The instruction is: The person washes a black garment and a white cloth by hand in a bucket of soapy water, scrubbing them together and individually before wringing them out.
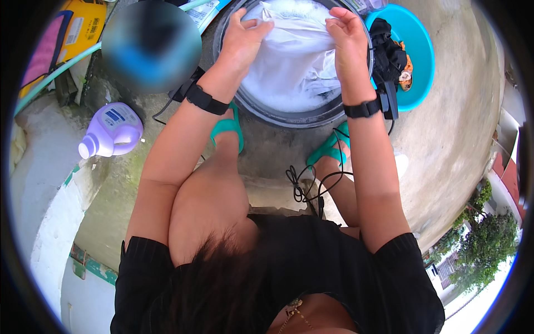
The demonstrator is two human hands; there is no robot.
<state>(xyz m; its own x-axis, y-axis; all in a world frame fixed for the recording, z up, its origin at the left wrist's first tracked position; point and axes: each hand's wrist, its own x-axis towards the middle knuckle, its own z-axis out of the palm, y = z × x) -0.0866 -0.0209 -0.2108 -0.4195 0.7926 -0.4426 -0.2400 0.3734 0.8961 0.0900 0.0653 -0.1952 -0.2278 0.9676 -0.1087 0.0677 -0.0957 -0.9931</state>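
Note:
A white cloth (pixel 288 35) is stretched between my two hands over a dark round basin (pixel 277 119) of sudsy water. My left hand (pixel 246 37) pinches the cloth's upper left part between thumb and fingers. My right hand (pixel 346 37) grips its upper right part, with the fingers curled. The lower part of the cloth lies in the white foam (pixel 267 94). Each wrist wears a black strap with a small dark device on it. Right of the basin, beside my right hand, a turquoise basin (pixel 425 62) holds black clothing (pixel 386 52) and an orange patterned cloth (pixel 408 62).
A purple detergent bottle (pixel 112 129) lies on the concrete floor at left. A pale green hose (pixel 62 69) crosses near a yellow package (pixel 85 29). Black cables (pixel 298 183) hang near my right leg. Green sandals (pixel 227 129) are on my feet near the basin. A blurred round patch hides the upper left.

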